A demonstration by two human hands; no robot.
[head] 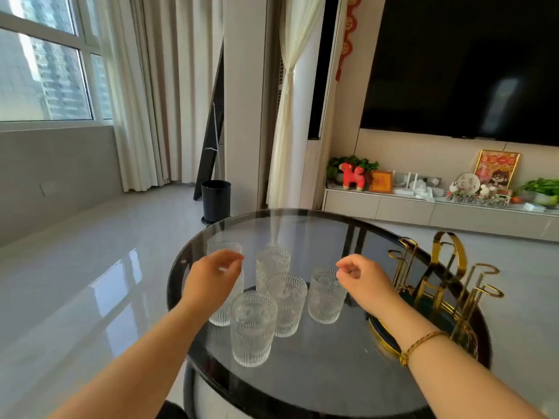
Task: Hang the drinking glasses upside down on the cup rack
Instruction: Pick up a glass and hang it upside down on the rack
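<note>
Upright glasses (pixel 253 326) stand below both hands' loosely curled fingers (pixel 233 261).

A round table (pixel 317 373) with a dark see-through glass top and a black rim holds five bumpy clear glasses (pixel 253 328) standing upright, close together in the middle. A gold cup rack (pixel 447 285) with hooked arms stands at the right side, empty

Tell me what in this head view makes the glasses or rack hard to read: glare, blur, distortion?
Head view: window glare streaks the glass tabletop; clear glasses blend into its dark reflections; wide-angle lens bends curtains and TV edge; gold cup rack sharp; both hands slightly soft.
</note>
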